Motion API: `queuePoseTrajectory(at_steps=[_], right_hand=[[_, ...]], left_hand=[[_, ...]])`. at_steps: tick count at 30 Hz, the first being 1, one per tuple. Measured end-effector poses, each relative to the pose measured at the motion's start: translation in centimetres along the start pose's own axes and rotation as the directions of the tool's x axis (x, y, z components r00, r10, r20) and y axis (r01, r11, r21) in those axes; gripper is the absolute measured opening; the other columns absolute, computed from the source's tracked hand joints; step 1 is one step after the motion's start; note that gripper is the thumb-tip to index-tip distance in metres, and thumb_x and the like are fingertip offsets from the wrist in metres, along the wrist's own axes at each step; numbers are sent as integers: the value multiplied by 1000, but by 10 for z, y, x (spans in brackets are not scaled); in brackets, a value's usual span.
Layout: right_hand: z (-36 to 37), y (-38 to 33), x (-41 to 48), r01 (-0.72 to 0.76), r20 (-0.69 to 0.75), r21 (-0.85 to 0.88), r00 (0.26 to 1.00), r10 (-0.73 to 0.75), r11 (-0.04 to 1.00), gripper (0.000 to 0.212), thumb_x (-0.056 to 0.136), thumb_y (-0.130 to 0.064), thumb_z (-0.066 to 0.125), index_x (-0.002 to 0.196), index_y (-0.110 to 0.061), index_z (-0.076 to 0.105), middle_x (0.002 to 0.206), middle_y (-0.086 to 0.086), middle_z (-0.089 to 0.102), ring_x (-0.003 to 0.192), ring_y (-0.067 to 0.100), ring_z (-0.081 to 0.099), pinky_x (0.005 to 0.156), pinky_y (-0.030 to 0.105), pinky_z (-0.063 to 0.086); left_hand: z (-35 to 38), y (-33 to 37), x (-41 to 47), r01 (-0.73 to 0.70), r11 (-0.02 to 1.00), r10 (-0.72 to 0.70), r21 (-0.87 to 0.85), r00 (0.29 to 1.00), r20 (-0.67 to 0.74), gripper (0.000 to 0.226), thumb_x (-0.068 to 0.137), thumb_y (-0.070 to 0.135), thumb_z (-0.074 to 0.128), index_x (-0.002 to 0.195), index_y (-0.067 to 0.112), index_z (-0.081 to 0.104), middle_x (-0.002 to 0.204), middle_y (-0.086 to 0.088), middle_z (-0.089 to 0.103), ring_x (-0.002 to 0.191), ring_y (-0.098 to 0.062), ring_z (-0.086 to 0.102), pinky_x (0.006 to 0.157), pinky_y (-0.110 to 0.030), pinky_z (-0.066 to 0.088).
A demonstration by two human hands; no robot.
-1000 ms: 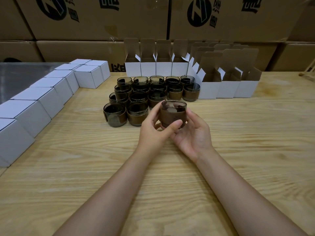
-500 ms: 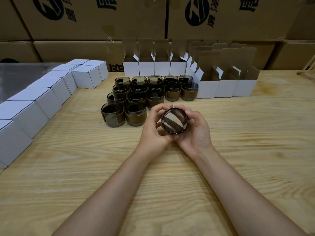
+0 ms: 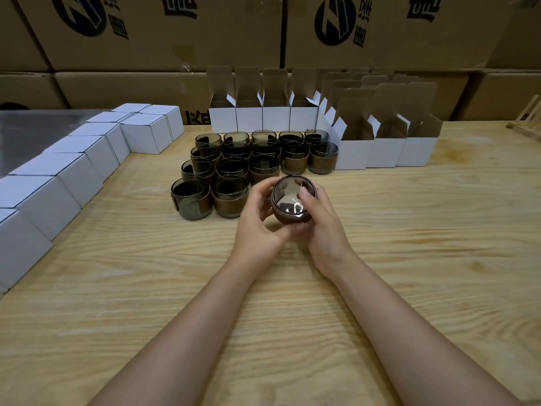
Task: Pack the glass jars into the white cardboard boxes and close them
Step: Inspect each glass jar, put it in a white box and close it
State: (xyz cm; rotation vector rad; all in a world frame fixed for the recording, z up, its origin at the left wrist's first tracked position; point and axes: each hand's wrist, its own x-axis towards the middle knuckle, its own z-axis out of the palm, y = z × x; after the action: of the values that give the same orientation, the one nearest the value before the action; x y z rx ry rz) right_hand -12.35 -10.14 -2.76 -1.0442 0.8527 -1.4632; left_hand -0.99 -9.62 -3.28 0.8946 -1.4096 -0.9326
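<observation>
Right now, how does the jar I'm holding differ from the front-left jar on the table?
The held jar is tipped, mouth toward the camera; the front-left jar stands upright. The held jar is gripped by the left hand and right hand above the table; the front-left jar rests on it, untouched. Both are smoky glass with a brown band.

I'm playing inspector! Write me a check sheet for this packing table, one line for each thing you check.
Surface: wooden table, light grain.
Job's things: one jar held tilted above the table; other jars clustered upright; open boxes behind and right of them; closed boxes lined along the left.
Clutter: wooden rack at the right edge, partly seen.
Hands: left hand and right hand both grip the jar.
Cables: nothing seen.
Surroundings: brown cartons stacked behind; metal surface at far left.
</observation>
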Motion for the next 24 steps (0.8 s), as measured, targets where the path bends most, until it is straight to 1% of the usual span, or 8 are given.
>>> queuePoseTrajectory(at_steps=[2,4,8,13,16,19,22,24], right_hand=[[-1,1,0,71,-45,-308,995,-89,949,36,93,-43,46,118,-20,59,126,11,57,116,21,57,100,40,47],[-3,1,-2,148,-8,-460,985,-171,876,35,97,-47,38,115,-24,58,119,4,61,115,16,56,102,39,43],[-9,3,-2,147,23,-609,986,-168,779,28,101,-41,33,111,-28,56,100,-15,64,94,-10,57,80,9,41],[-12,6,0,33,-22,-709,997,-68,705,39,101,-45,29,117,-23,56,105,-6,64,103,12,56,86,25,44],[-11,7,0,28,-18,-756,998,-64,654,38,102,-42,28,111,-21,58,96,-7,63,95,13,57,74,21,41],[-10,10,2,50,5,-812,997,-79,581,39,103,-36,29,111,-14,60,104,2,64,102,19,56,89,35,43],[-9,12,4,75,23,-845,994,-103,530,40,103,-33,28,113,-10,59,109,6,61,108,22,52,98,41,39],[-10,14,4,79,29,-832,995,-98,548,40,103,-35,28,108,-11,60,102,5,63,102,20,54,92,37,42]], left_hand=[[1,0,0,3,999,-2,36,1000,-28,76,67,-4,83,119,39,48,128,0,56,113,-8,60,91,-21,48],[1,-1,0,17,997,-13,75,999,-43,74,70,0,82,120,41,47,130,-1,55,115,-10,59,95,-23,49],[0,-4,4,111,984,-104,139,993,-57,73,76,3,78,136,27,45,133,0,54,120,-11,55,103,-29,46],[1,-9,6,190,945,-175,265,981,-80,77,79,7,77,145,21,40,133,4,55,113,-2,53,91,-4,39],[0,-10,6,206,910,-192,359,978,-75,73,79,11,77,143,21,42,129,6,58,117,-7,53,93,-12,37],[0,-10,5,207,875,-194,439,978,-75,68,79,14,76,139,23,45,126,7,60,118,-11,54,90,-11,37],[2,-10,7,192,831,-192,522,980,-54,67,82,18,72,141,19,41,133,1,57,125,-19,50,106,-34,39],[4,-11,7,189,814,-199,549,979,-42,70,84,19,70,144,16,36,138,-3,52,130,-21,45,110,-40,35]])
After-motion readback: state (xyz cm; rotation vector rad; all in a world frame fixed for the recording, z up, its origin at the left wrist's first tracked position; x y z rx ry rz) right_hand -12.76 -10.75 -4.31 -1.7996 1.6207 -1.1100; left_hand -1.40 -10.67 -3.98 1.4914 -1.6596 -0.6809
